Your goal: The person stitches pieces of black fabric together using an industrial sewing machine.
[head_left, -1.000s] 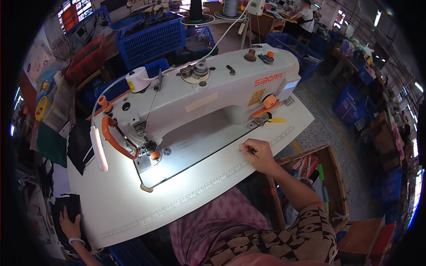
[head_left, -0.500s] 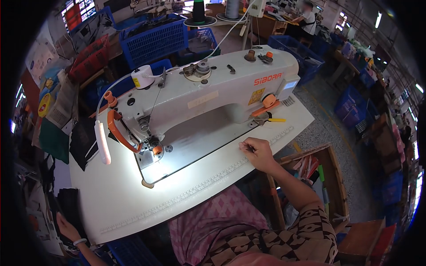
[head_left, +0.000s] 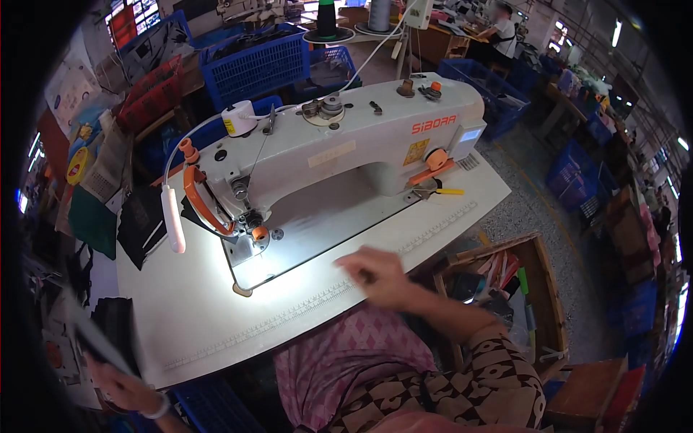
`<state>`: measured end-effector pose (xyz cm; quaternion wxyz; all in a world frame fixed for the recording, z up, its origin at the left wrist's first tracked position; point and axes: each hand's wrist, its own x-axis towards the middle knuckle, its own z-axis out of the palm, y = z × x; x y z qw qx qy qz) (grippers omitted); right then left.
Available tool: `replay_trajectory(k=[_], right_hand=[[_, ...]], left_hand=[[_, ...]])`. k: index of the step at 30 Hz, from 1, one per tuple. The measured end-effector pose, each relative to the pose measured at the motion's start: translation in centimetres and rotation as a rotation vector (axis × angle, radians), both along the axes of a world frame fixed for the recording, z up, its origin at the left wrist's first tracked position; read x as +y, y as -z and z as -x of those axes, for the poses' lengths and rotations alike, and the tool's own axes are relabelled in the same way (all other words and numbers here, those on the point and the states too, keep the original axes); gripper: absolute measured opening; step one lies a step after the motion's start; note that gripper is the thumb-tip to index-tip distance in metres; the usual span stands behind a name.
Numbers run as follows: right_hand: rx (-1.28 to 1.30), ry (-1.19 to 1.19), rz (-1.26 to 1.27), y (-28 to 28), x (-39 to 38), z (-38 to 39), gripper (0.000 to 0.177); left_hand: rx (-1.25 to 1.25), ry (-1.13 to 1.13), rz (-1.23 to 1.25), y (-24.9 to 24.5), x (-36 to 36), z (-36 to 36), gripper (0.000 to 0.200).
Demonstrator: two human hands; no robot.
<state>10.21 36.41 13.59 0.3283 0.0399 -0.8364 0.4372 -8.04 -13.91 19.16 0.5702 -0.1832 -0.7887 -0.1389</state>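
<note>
My right hand (head_left: 377, 278), smeared by motion, hovers over the front of the white sewing table (head_left: 209, 317) with its fingers curled. A small dark patch shows between those fingers; what it is I cannot make out. At the lower left, my left hand (head_left: 121, 386) is closed at the lower end of a flat grey piece (head_left: 101, 338), which is blurred and tilted. Black fabric (head_left: 115, 325) lies beside it at the table's left edge. The sewing machine (head_left: 332, 148) stands across the table, its lamp lighting the needle area (head_left: 258, 263).
A printed ruler (head_left: 303, 310) runs along the table's front edge. Yellow-handled snips (head_left: 449, 191) lie by the machine's right end. An open wooden drawer (head_left: 552, 296) holds tools at the right. Blue crates (head_left: 253, 68) stand behind; a person (head_left: 499, 32) sits far back.
My right hand has moved left along the table's front. My left hand has shifted slightly right and down, and the grey piece now shows raised beside it.
</note>
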Motion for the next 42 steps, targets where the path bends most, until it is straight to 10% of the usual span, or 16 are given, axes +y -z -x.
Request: replay_trajectory(k=[7,13,17,21,24,31,42], right_hand=[[-0.218,-0.369,0.611,0.7,-11.9,3.6,0.031],[-0.333,-0.268,0.616,2.0,-10.2,4.4,0.027],[-0.28,-0.353,0.406,1.2,-7.8,2.7,0.023],[-0.211,-0.441,0.232,1.1,-6.6,0.5,0.022],[-0.258,-0.449,0.201,1.9,-6.4,-1.5,0.027],[-0.068,-0.391,-0.002,5.7,-6.0,-4.1,0.051],[0.071,-0.351,-0.241,7.7,-6.0,-5.2,0.033]], left_hand=[[-0.527,0.563,0.283,7.6,18.0,-10.7,0.03],[-0.716,0.672,0.24,6.9,21.4,-13.9,0.036],[-0.559,0.701,-0.283,6.1,21.3,-13.5,0.038],[-1.213,0.968,-0.912,6.3,19.5,-13.2,0.042],[-1.159,0.9,-0.378,8.4,18.0,-13.5,0.043],[-1.039,0.891,-0.317,10.7,19.8,-16.4,0.032],[-1.018,1.028,-0.233,12.8,19.3,-16.4,0.021]])
